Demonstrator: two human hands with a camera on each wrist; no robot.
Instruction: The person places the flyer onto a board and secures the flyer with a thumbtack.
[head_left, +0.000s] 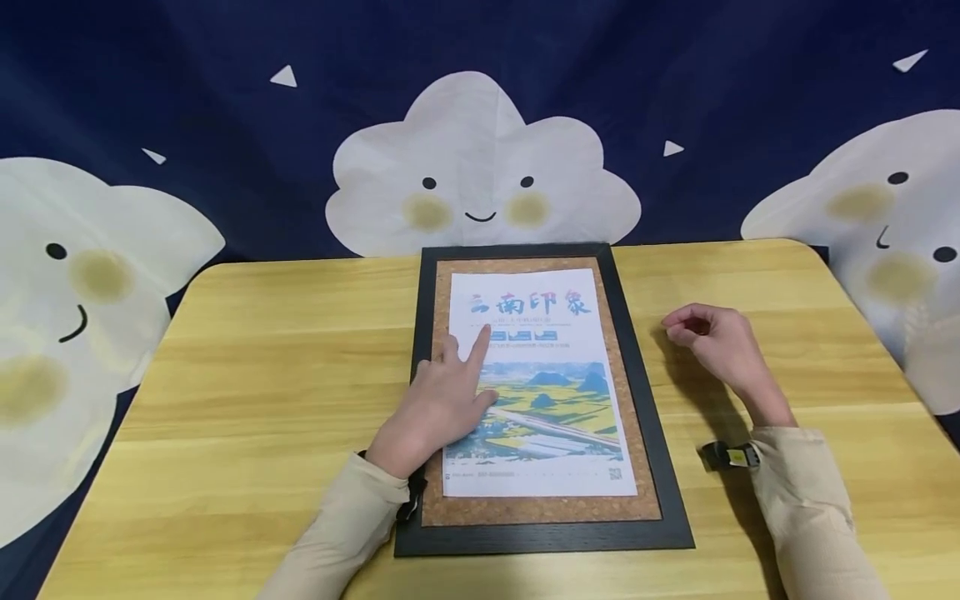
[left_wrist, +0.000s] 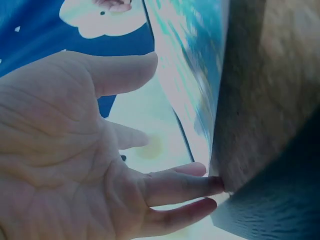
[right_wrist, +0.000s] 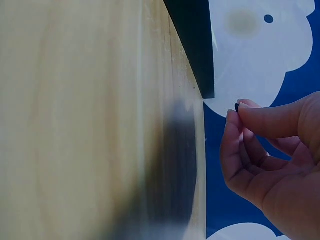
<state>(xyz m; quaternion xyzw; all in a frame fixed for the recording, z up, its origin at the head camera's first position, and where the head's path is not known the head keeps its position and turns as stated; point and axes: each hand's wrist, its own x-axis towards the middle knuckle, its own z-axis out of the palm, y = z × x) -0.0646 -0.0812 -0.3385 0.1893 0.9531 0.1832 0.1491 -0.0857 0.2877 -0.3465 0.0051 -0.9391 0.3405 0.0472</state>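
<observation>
A printed sheet (head_left: 547,483) with large coloured Chinese characters and a landscape picture lies on a cork board (head_left: 540,511) with a black frame (head_left: 540,540). My left hand (head_left: 438,400) rests over the sheet's left side, index finger extended toward the title and fingers spread. In the left wrist view, the fingertips (left_wrist: 216,186) come right at the sheet's edge and the cork. Right of the board, above the table, my right hand (head_left: 723,346) pinches a tiny black object (right_wrist: 237,107) between thumb and index finger. Most of that object is hidden by the fingertips.
The board lies on a wood-grain table (head_left: 285,375), its top end near the table's back edge. Behind hangs a dark blue cloth (head_left: 675,75) printed with smiling white clouds. A black wrist device (head_left: 723,455) is at the right sleeve.
</observation>
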